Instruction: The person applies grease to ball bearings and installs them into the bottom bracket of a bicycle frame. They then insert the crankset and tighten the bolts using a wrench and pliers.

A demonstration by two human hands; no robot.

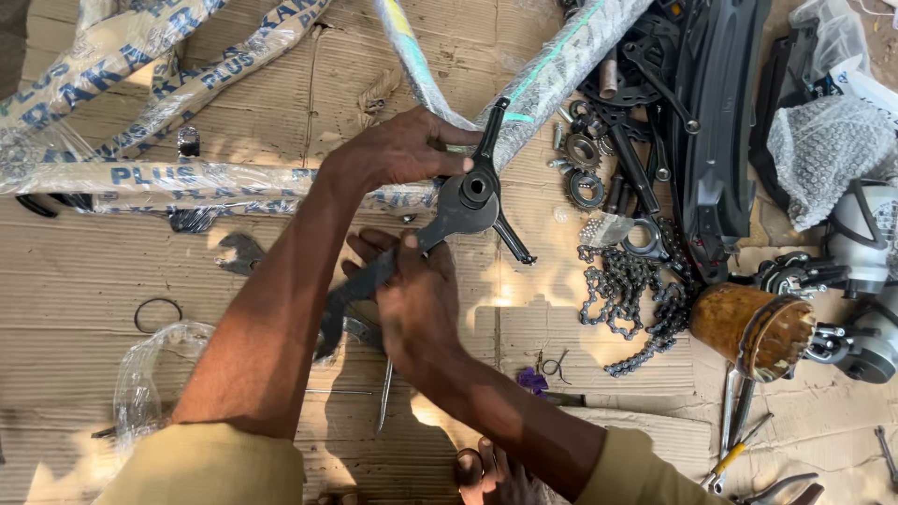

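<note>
From the head view, you are holding a large flat wrench [402, 262] across the middle of the picture. Its long axis runs on a diagonal, from the lower left near your left forearm up to the right, and its round head sits on the bottom bracket [468, 192] of a bicycle frame [552, 70] that is wrapped in clear plastic. The head end points up and right; the handle end points down and left, and hangs above the cardboard [84, 281] spread on the floor.

A black crank arm [488, 136] stands out from the bracket and points up and slightly right; a second, thinner black arm [513, 238] points down and right from the same spot.

Your right hand [416, 299] is clenched around the middle of the wrench handle, knuckles up, thumb lying along the top edge, forearm coming in from the lower right. Your left hand [402, 150] reaches in from the lower left with the forearm crossing over the handle; it is curled against the bracket at the base of the crank arm, fingertips touching the metal beside the wrench head.

To the right of the bracket lies a loose bicycle chain [622, 299] in a heap, with small sprockets [585, 164] above it and a rusty brown tin [753, 327] just beside it. A second wrench [241, 252] lies flat on the cardboard left of your arms, near a thin black ring [157, 316].
</note>
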